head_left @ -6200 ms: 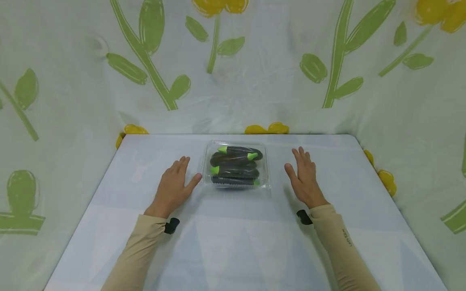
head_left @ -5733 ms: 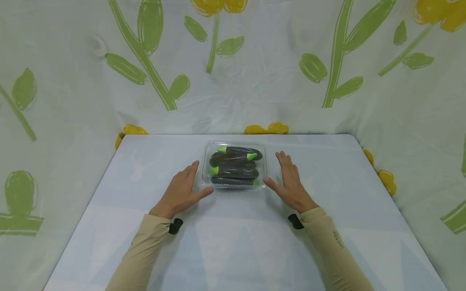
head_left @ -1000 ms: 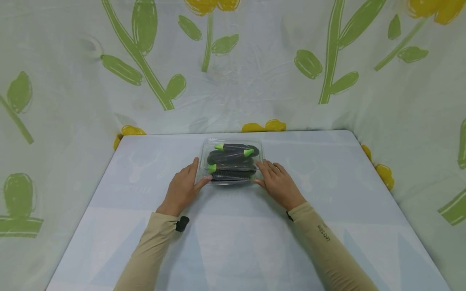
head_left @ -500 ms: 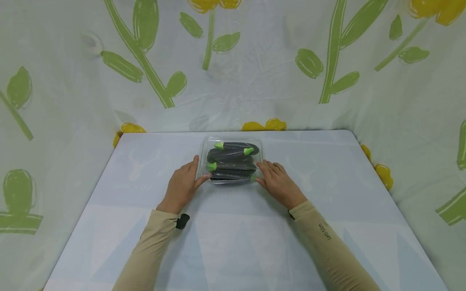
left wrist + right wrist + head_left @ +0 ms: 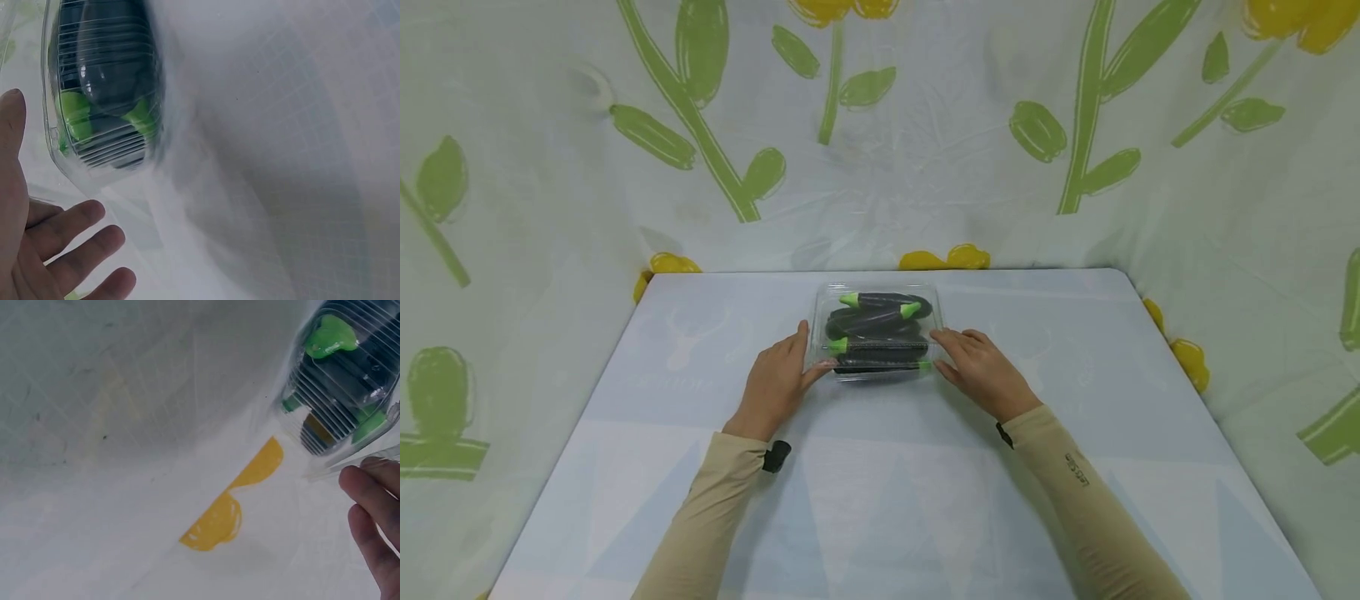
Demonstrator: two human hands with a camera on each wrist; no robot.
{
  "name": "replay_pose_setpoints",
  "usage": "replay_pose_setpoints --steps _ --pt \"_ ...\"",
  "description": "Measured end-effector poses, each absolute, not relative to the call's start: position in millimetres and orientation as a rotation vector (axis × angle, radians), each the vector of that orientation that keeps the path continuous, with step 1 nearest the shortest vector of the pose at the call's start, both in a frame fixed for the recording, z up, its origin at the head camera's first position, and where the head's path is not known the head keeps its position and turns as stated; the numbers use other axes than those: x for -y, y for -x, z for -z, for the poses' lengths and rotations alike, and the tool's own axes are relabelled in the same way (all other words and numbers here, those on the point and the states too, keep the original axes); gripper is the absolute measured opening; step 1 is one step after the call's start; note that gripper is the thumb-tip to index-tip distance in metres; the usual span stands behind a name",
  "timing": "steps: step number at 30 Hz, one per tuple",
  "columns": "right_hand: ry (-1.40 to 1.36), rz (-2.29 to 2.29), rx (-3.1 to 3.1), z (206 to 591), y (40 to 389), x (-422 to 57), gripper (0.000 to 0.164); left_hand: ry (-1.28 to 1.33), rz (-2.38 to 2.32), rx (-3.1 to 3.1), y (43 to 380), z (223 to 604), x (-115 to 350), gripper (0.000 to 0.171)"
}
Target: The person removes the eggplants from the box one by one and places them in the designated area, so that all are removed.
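Observation:
A clear plastic clamshell box [image 5: 880, 287] with several dark eggplants [image 5: 880, 317] with green caps lies toward the back of the table. Beside its left edge, my left hand [image 5: 775, 383] has its index finger straight along the side and its thumb at the front-left corner. The left wrist view shows the other fingers [image 5: 94, 244] loosely spread, apart from the ribbed wall. My right hand [image 5: 985, 375] pinches the box's lid rim [image 5: 369, 459] at the right front corner. In the right wrist view, a gap shows between that rim and the base.
A pale, patterned cover lies over the table [image 5: 880, 500]. Around its back and sides hangs a light curtain [image 5: 955, 142] printed with green leaves and yellow flowers, close behind the box.
Both hands have come in from the sides to the box, and the right fingers have curled at its corner. In the last half second the right hand shifts slightly right; the left stays still.

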State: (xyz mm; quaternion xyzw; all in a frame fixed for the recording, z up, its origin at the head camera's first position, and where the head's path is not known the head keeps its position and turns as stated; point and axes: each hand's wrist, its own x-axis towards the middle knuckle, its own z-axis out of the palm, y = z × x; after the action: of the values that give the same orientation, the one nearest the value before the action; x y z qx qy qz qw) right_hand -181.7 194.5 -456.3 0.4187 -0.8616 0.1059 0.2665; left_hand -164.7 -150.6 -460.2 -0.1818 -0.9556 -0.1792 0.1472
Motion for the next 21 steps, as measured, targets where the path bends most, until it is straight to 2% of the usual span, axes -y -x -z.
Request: replay_pose_setpoints --steps 10,21 --pt "-1.05 -0.436 2.311 457 181 -196 0.061 0.452 0.705 2.847 167 455 152 0.087" --pt "-0.728 -1.02 2.393 436 190 -190 0.066 0.292 1.414 2.828 189 439 154 0.083"
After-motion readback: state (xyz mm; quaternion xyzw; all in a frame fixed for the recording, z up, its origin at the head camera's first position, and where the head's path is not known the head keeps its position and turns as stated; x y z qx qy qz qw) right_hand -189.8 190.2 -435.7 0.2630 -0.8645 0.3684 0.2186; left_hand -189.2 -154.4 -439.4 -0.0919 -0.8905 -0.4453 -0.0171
